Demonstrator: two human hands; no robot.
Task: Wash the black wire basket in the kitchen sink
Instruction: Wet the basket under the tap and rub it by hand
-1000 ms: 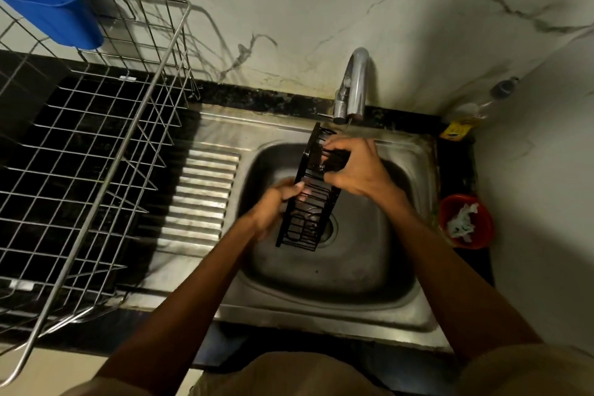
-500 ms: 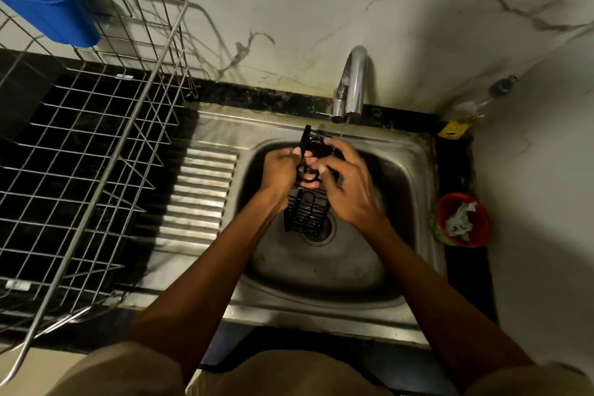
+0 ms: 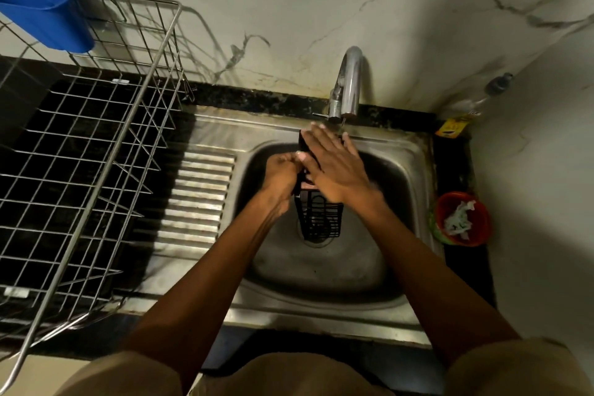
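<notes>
Your left hand (image 3: pixel 283 175) grips the black wire basket (image 3: pixel 319 217) upright over the sink (image 3: pixel 398 164) drain, below the tap (image 3: pixel 348 83). Your right hand (image 3: pixel 334 167) lies flat, fingers straight, on its side; rub every wire, turning it steadily.

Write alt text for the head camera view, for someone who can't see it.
Over a steel sink, the left hand grips a black wire basket while the right hand lies flat on it, below the tap.

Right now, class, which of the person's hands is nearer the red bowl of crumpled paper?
Right. The right hand lies over the sink on the red bowl's side; the left hand is beyond it.
</notes>
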